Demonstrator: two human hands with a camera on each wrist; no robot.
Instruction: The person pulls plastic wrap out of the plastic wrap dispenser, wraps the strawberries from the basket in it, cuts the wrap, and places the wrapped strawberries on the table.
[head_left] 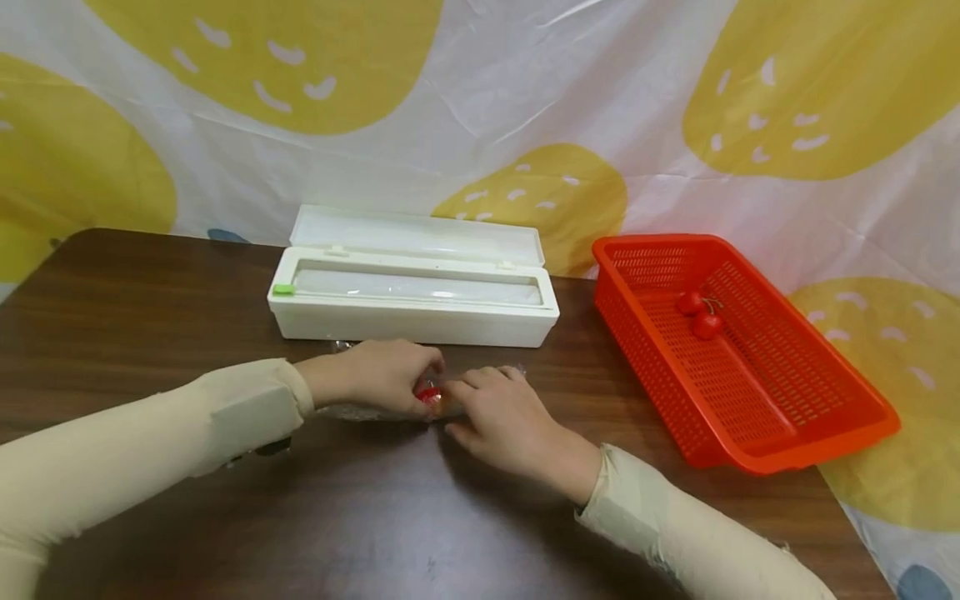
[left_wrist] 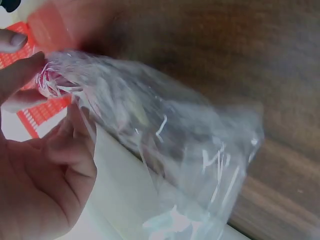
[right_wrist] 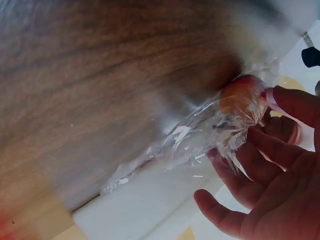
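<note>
A small round red-and-orange fruit point(head_left: 430, 395), probably an imitation one, sits between the two hands inside clear cling film point(left_wrist: 175, 135). My left hand point(head_left: 375, 377) pinches the wrapped fruit from the left with thumb and fingers. From the other side, my right hand point(head_left: 510, 421) holds the fruit and its film with bent fingers. The right wrist view shows the fruit's orange side point(right_wrist: 235, 100) under wrinkled film, against the thumb and fingertips. A long loose tail of film trails off past each hand, just above the dark tabletop point(head_left: 360, 517).
Behind the hands stands a white cling film dispenser point(head_left: 412, 325), its lid point(head_left: 416, 233) raised, a film roll point(head_left: 420, 285) inside and a green slider point(head_left: 283, 289) at left. A red perforated basket point(head_left: 660, 392) at right holds two red cherries point(head_left: 707, 325) with stems.
</note>
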